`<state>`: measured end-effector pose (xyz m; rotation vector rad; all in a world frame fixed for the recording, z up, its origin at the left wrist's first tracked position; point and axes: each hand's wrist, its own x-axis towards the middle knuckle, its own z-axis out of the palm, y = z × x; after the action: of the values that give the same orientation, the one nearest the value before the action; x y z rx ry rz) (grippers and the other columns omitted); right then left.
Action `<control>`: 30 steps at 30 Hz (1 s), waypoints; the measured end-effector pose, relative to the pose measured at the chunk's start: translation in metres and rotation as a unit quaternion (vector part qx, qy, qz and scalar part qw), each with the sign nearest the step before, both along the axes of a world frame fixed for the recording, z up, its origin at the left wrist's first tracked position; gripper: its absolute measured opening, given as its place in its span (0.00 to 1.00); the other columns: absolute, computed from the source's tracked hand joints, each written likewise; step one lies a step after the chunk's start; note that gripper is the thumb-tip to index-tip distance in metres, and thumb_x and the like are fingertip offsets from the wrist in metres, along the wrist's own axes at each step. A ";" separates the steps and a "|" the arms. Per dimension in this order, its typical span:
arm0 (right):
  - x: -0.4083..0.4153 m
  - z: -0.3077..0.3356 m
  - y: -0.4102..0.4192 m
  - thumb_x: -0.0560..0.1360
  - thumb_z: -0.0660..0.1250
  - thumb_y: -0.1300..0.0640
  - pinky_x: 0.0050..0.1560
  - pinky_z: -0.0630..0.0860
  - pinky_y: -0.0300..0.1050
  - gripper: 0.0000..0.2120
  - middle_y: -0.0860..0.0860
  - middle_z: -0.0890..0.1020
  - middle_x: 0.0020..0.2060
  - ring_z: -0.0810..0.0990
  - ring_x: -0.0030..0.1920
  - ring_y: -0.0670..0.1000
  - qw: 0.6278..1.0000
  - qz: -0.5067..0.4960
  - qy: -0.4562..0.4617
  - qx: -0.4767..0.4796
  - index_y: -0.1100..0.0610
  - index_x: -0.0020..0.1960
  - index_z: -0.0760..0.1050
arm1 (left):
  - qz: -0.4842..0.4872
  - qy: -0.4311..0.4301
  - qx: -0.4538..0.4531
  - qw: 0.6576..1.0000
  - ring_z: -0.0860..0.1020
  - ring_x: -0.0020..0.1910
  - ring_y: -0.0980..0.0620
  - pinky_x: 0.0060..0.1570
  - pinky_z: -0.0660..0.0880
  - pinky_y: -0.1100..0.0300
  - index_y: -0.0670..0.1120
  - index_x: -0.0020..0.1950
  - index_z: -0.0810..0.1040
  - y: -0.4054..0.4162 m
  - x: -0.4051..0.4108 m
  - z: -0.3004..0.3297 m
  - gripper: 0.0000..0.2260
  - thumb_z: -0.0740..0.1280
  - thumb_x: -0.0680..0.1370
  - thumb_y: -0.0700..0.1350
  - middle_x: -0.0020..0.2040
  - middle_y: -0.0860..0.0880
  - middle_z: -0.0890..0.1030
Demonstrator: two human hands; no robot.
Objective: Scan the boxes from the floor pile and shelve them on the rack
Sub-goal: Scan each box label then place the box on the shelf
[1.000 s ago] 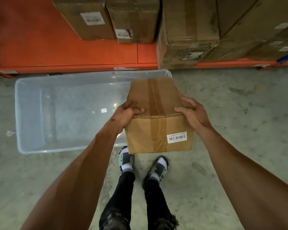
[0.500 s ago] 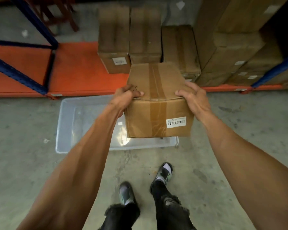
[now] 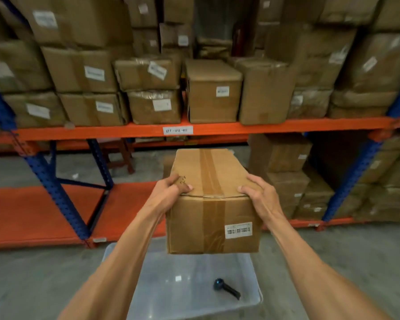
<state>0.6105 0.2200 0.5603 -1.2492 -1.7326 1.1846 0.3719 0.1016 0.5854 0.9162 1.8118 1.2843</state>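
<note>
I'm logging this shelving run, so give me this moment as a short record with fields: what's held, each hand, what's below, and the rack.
held: cardboard box, barcode label facing the camera
left hand: grips the box's left top edge
right hand: grips its right top edge
below: clear plastic bin on the floor, black handheld scanner in it
rack: orange shelf beam, boxes stacked above

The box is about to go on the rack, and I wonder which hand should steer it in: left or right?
Neither alone, by the look of it. The left hand and right hand grip opposite top corners of the box, so both should push it toward the orange shelf beam.
</note>
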 end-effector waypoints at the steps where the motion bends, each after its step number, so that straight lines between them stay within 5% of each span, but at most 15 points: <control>1: -0.001 0.015 -0.011 0.62 0.70 0.39 0.65 0.71 0.50 0.37 0.52 0.78 0.69 0.74 0.63 0.51 1.000 0.001 0.004 0.009 0.46 0.70 0.78 | -0.003 0.007 0.011 1.000 0.71 0.66 0.51 0.59 0.65 0.61 0.47 0.78 0.65 -0.012 -0.001 0.015 0.36 0.75 0.72 0.48 0.74 0.48 0.70; 16: -0.026 0.219 -0.067 0.64 0.68 0.41 0.61 0.73 0.50 0.33 0.52 0.80 0.67 0.76 0.62 0.53 0.968 0.001 0.107 0.226 0.47 0.69 0.79 | 0.015 0.120 0.208 0.971 0.69 0.62 0.54 0.58 0.63 0.61 0.47 0.77 0.66 -0.090 -0.019 0.214 0.32 0.72 0.75 0.49 0.75 0.47 0.68; 21: -0.062 0.280 -0.045 0.65 0.66 0.42 0.60 0.73 0.51 0.34 0.52 0.80 0.66 0.76 0.60 0.52 0.951 -0.002 0.153 0.269 0.49 0.70 0.78 | 0.032 0.167 0.242 0.955 0.69 0.63 0.53 0.60 0.65 0.60 0.49 0.78 0.66 -0.072 -0.046 0.279 0.33 0.72 0.75 0.51 0.75 0.48 0.68; 27: -0.125 0.317 0.018 0.65 0.67 0.44 0.49 0.69 0.34 0.34 0.45 0.78 0.59 0.76 0.58 0.49 0.934 0.013 0.200 0.296 0.50 0.70 0.78 | 0.050 0.198 0.267 0.942 0.71 0.64 0.51 0.62 0.67 0.59 0.49 0.78 0.66 -0.020 -0.100 0.316 0.33 0.73 0.74 0.51 0.74 0.48 0.69; 30: -0.167 0.322 0.064 0.65 0.67 0.43 0.49 0.70 0.35 0.31 0.44 0.79 0.59 0.77 0.58 0.49 0.929 0.018 0.208 0.305 0.48 0.68 0.79 | 0.065 0.213 0.278 0.934 0.71 0.62 0.53 0.56 0.68 0.62 0.50 0.76 0.70 0.018 -0.133 0.325 0.29 0.72 0.75 0.49 0.68 0.50 0.73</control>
<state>0.4437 0.2837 0.8823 -0.5455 -1.6162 0.7582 0.2391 0.1193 0.9105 1.4957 1.8760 1.8478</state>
